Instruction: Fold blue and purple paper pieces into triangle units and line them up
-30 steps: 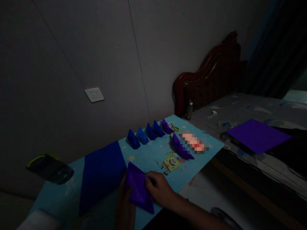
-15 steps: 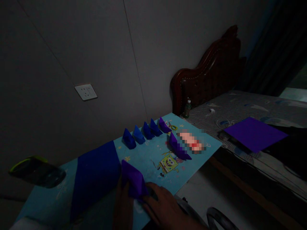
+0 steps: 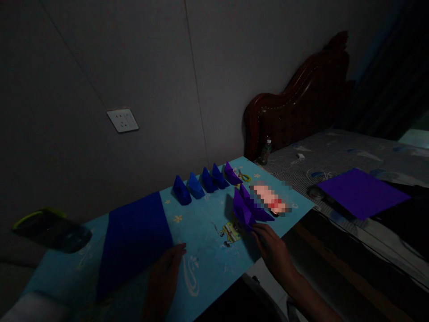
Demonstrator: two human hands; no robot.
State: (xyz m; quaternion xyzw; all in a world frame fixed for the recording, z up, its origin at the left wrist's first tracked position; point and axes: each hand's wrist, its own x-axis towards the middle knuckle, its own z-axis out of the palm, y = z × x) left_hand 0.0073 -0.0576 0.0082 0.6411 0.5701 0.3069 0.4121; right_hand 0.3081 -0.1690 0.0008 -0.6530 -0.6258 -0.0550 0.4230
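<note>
A folded purple paper boat [image 3: 244,213] is pinched at its near end by my right hand [image 3: 271,246], over the right part of the tabletop. Just behind it sits a second purple paper boat [image 3: 263,213], partly hidden by the held one. My left hand [image 3: 166,270] rests low over the table by the right edge of a dark blue paper sheet [image 3: 134,241]; its fingers are loosely bent and hold nothing. Along the back edge stand several blue paper boats [image 3: 195,185], with one more purple paper boat [image 3: 232,173] at the right end of that row.
The light-blue table [image 3: 201,277] has cartoon prints. Scissors [image 3: 244,177] and a pixelated object [image 3: 271,198] lie at its far right. A dark container with a green rim [image 3: 52,230] is at left. A purple sheet [image 3: 363,193] and a bottle [image 3: 266,152] are on the bed.
My right hand has carried the purple boat right and away from me, beside the other purple boat. My left hand has let go of it and stayed near the blue sheet.
</note>
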